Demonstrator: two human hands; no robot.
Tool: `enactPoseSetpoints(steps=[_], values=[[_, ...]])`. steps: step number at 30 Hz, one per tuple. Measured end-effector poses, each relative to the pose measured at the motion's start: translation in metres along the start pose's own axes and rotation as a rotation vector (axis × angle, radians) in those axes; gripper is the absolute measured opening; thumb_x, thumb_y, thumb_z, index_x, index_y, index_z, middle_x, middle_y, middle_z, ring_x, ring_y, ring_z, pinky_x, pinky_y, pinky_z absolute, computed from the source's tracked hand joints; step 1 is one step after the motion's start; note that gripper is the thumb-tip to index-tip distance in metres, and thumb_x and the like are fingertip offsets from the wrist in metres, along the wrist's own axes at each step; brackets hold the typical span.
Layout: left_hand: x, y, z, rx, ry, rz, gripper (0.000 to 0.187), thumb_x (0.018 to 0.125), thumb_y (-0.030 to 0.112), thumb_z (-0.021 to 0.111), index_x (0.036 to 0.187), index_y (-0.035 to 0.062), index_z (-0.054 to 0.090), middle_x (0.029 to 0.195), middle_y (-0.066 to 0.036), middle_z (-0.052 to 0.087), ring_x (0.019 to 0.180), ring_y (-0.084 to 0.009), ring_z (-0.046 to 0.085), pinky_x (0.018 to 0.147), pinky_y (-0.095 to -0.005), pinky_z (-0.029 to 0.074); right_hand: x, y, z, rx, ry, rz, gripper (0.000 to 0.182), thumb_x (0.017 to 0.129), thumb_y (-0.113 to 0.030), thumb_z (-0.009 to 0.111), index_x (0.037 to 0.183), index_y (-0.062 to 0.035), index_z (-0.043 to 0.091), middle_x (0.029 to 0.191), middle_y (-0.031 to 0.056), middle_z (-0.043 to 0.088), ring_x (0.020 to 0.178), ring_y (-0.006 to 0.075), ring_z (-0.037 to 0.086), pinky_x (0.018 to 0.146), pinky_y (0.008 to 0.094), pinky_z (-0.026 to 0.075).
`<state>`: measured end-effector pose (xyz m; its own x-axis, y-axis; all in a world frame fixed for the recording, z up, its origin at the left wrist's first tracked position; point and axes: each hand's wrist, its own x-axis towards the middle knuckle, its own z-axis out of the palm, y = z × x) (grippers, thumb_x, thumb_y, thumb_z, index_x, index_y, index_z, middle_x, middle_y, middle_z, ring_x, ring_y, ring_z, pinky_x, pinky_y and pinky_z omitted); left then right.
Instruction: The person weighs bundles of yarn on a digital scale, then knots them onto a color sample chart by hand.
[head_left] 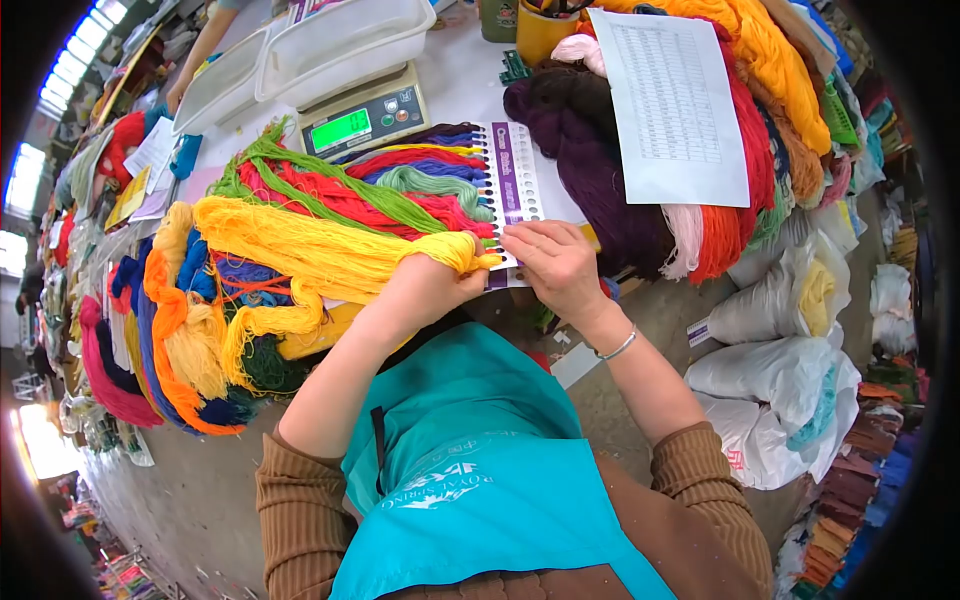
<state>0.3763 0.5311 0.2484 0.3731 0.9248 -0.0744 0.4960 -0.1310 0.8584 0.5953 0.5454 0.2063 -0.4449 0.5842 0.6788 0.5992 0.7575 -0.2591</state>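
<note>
A yellow skein of embroidery thread [300,245] stretches across the table's near side. My left hand [435,290] is closed around its right end, beside a purple and white thread card [514,170] punched with holes. Closed at the card's lower end, my right hand [555,262] has its fingertips on the card by the yellow strands; exactly what they pinch is partly hidden. Above the yellow skein, green thread [285,165], red thread [335,205], blue and pale teal thread [430,185] run toward the row of holes along the card's left edge.
A digital scale [365,115] with a lit green display stands behind the threads, bearing a white plastic tray [345,50]. A printed sheet [672,110] lies over dark purple skeins [590,170] at right. More skeins [185,320] hang off the left edge. White bags [770,380] sit on the floor.
</note>
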Motion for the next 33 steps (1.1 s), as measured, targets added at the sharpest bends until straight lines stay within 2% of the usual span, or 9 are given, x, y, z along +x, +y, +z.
enactPoseSetpoints(steps=[5, 12, 15, 17, 18, 20, 23, 27, 33], values=[[-0.002, -0.017, 0.009, 0.456, 0.156, 0.227, 0.020, 0.088, 0.025, 0.066, 0.100, 0.0092, 0.066, 0.089, -0.015, 0.067, 0.083, -0.0363, 0.066, 0.071, -0.0437, 0.052, 0.000, -0.002, -0.001, 0.025, -0.008, -0.011, 0.027, 0.074, -0.003, 0.068, 0.100, -0.0059, 0.071, 0.103, 0.0059, 0.073, 0.098, 0.0232, 0.068, 0.086, 0.0387, 0.052], [0.003, -0.017, 0.022, 0.665, 0.096, 0.031, 0.021, 0.087, 0.024, 0.063, 0.099, 0.0082, 0.070, 0.087, -0.016, 0.068, 0.087, -0.0356, 0.067, 0.074, -0.0472, 0.053, -0.009, 0.001, 0.012, 0.004, -0.102, 0.044, 0.042, 0.069, 0.002, 0.065, 0.110, -0.0042, 0.069, 0.114, 0.0086, 0.070, 0.109, 0.0287, 0.064, 0.094, 0.0424, 0.048], [-0.019, -0.008, -0.010, 0.284, 0.296, 0.165, 0.037, 0.093, 0.030, 0.065, 0.124, 0.0096, 0.065, 0.106, -0.014, 0.068, 0.102, -0.0264, 0.064, 0.083, -0.0404, 0.051, -0.009, 0.000, 0.009, 0.004, -0.173, 0.075, 0.043, 0.071, 0.001, 0.062, 0.114, -0.0009, 0.068, 0.122, 0.0125, 0.066, 0.118, 0.0327, 0.058, 0.101, 0.0457, 0.043], [-0.038, -0.003, -0.039, -0.517, 0.354, 0.071, 0.036, 0.101, 0.032, 0.056, 0.127, 0.0094, 0.064, 0.112, -0.008, 0.068, 0.099, -0.0185, 0.064, 0.082, -0.0351, 0.051, -0.005, -0.003, 0.002, 0.005, -0.226, 0.096, 0.045, 0.071, -0.001, 0.062, 0.115, -0.0008, 0.068, 0.124, 0.0136, 0.066, 0.122, 0.0357, 0.055, 0.105, 0.0474, 0.040], [-0.061, 0.037, -0.077, -0.696, 0.279, -0.314, 0.041, 0.106, 0.034, 0.046, 0.133, 0.0074, 0.060, 0.125, -0.005, 0.065, 0.105, -0.0139, 0.062, 0.086, -0.0302, 0.051, 0.005, -0.015, -0.009, -0.023, -0.291, 0.142, 0.046, 0.070, -0.004, 0.062, 0.116, -0.0011, 0.067, 0.124, 0.0142, 0.065, 0.126, 0.0384, 0.052, 0.108, 0.0493, 0.037], [-0.085, 0.016, -0.097, -1.035, 0.360, -0.010, 0.048, 0.107, 0.038, 0.037, 0.139, 0.0058, 0.054, 0.140, -0.009, 0.056, 0.124, -0.0181, 0.055, 0.100, -0.0326, 0.045, 0.022, -0.031, -0.015, 0.018, -0.261, 0.145, 0.047, 0.070, -0.004, 0.063, 0.117, -0.0018, 0.068, 0.123, 0.0144, 0.065, 0.128, 0.0392, 0.050, 0.109, 0.0492, 0.037], [-0.117, 0.032, -0.108, -0.827, 0.439, 0.168, 0.055, 0.104, 0.044, 0.042, 0.143, 0.0058, 0.050, 0.149, -0.011, 0.047, 0.144, -0.0232, 0.034, 0.115, -0.0433, 0.029, 0.073, -0.085, -0.015, 0.590, -0.198, 0.211, 0.045, 0.075, -0.002, 0.066, 0.119, 0.0009, 0.064, 0.125, 0.0166, 0.064, 0.126, 0.0342, 0.054, 0.107, 0.0436, 0.042], [-0.156, 0.052, -0.122, 0.331, 0.554, 0.220, 0.050, 0.099, 0.034, 0.050, 0.145, 0.0133, 0.050, 0.155, -0.016, 0.036, 0.147, -0.0385, 0.023, 0.119, -0.0494, 0.021, 0.127, -0.179, 0.026, 1.309, -0.408, 0.259, 0.052, 0.082, -0.008, 0.072, 0.130, -0.0003, 0.053, 0.127, 0.0139, 0.061, 0.123, 0.0246, 0.058, 0.104, 0.0359, 0.044], [-0.264, 0.040, -0.177, 0.649, 0.970, -0.004, 0.051, 0.092, 0.012, 0.052, 0.143, 0.0101, 0.051, 0.154, -0.015, 0.037, 0.146, -0.0361, 0.025, 0.119, -0.0467, 0.020, 0.138, -0.258, 0.072, 1.495, -0.938, 0.255, 0.010, 0.091, -0.012, 0.067, 0.094, -0.0035, 0.062, 0.076, -0.0011, 0.054, 0.071, 0.0066, 0.050, 0.063, 0.0249, 0.042]])
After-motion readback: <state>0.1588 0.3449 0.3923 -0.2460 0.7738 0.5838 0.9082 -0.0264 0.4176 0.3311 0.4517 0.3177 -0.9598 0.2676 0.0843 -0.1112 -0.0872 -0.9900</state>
